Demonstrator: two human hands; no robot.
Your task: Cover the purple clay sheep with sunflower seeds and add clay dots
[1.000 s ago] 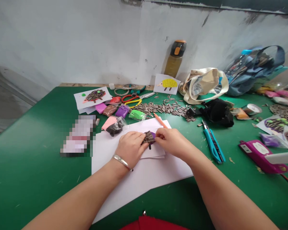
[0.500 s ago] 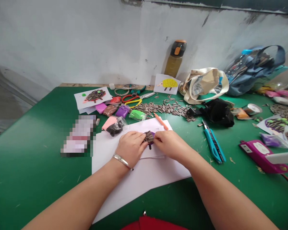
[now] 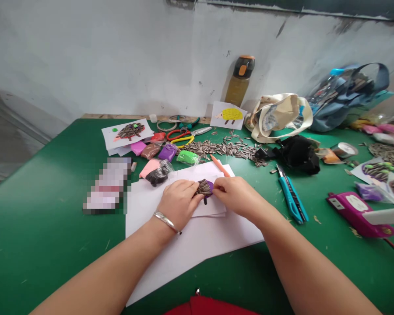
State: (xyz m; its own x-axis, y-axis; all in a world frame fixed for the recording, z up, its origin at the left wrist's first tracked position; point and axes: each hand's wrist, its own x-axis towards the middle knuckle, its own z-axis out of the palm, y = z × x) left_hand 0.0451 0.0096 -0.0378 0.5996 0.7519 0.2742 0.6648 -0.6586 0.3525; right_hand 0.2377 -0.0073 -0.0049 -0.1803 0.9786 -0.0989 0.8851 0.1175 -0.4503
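My left hand [image 3: 177, 201], a silver bangle at its wrist, lies flat over the left side of a small white card [image 3: 213, 211]. Its fingertips and thumb press beside a hedgehog figure of striped sunflower seeds [image 3: 202, 187] set in purple clay [image 3: 210, 185]. On the figure's right, the fingers of my right hand [image 3: 231, 192] are pinched together at the clay's edge; whatever sits between them is hidden. Beneath the card spread larger white sheets [image 3: 170, 253]. An orange marker [image 3: 219, 165] lies just behind my right hand.
Packets of coloured clay [image 3: 167, 152], scissors [image 3: 184, 139] and a heap of sunflower seeds [image 3: 226, 148] lie behind the papers. A blurred phone [image 3: 107, 186] is on the left. To the right are a teal utility knife [image 3: 292, 194] and a magenta glue-gun-like device [image 3: 357, 214].
My right hand has shifted slightly right, away from the figure, showing more of the purple clay. My left hand stays almost in place.
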